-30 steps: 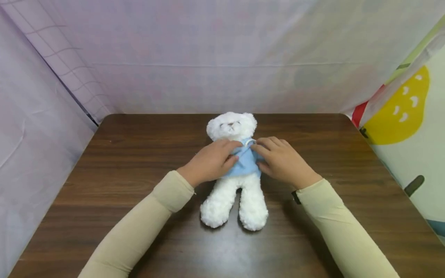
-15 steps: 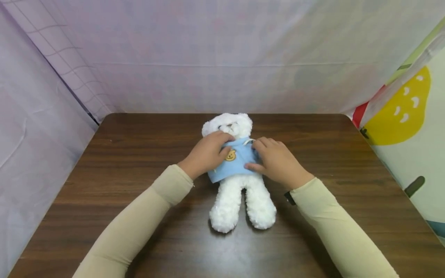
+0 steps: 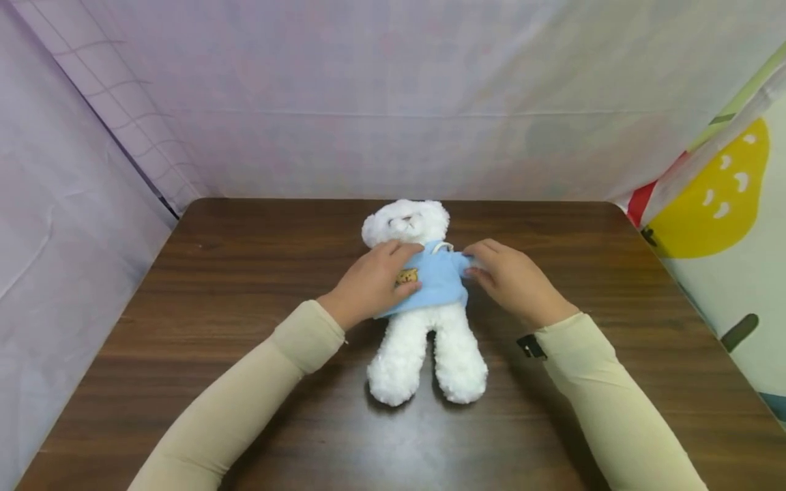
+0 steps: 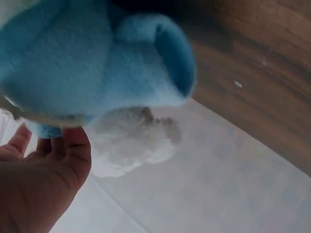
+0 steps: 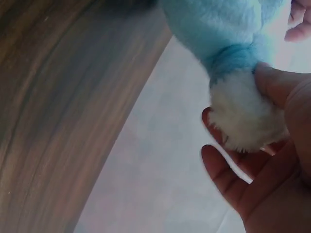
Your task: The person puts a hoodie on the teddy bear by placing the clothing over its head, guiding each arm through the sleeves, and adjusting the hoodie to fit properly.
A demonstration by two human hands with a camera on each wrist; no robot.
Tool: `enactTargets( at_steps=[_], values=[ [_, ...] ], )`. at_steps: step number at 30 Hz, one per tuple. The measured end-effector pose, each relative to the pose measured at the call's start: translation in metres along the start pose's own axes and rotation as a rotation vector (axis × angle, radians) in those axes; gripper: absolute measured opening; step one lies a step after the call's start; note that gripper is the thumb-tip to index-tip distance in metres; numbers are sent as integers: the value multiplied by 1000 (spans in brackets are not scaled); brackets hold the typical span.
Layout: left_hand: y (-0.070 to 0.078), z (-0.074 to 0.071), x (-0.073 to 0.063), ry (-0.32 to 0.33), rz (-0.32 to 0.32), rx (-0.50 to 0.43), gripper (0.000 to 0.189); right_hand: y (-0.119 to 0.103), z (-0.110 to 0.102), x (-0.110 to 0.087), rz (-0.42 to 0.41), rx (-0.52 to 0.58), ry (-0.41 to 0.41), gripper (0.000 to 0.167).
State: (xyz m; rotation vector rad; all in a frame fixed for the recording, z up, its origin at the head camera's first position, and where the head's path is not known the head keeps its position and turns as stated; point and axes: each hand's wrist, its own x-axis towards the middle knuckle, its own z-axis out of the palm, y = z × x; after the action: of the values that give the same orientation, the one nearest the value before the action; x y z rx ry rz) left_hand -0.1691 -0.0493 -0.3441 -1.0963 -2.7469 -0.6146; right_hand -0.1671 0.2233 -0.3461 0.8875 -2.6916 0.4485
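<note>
A white plush teddy bear [image 3: 396,368] lies face up on the wooden table, head toward the far edge. It wears a light blue shirt [image 3: 439,279] with a bear-face patch [image 3: 408,275] and a white cord [image 3: 443,247] at the neck. My left hand [image 3: 368,283] pinches the shirt's left side, thumb below and fingers near the collar. In the left wrist view the sleeve [image 4: 146,63] gapes with no paw showing in its opening. My right hand [image 3: 516,276] holds the other arm; in the right wrist view its thumb and fingers surround a furry paw [image 5: 238,109] that sticks out of the cuff.
The brown table [image 3: 245,273] reaches out to both sides of the bear. A pale patterned cloth [image 3: 393,123] hangs behind its far edge, and a cloth with a yellow print [image 3: 712,198] hangs at the right. A dark band [image 3: 531,346] circles the right wrist.
The right hand has moved from the shirt's side outward to the paw, and that sleeve now shows. The bear's legs have shifted right, and the patch has come into view.
</note>
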Motion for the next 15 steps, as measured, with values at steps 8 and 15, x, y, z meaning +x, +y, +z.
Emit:
enactTargets(
  at_steps=[8, 15],
  values=[
    [-4, -8, 1, -78, -64, -52, 60, 10, -5, -3, -11, 61, 43, 19],
    [-7, -7, 0, -49, 29, -56, 59, -4, -12, 3, -41, 62, -8, 25]
  ],
)
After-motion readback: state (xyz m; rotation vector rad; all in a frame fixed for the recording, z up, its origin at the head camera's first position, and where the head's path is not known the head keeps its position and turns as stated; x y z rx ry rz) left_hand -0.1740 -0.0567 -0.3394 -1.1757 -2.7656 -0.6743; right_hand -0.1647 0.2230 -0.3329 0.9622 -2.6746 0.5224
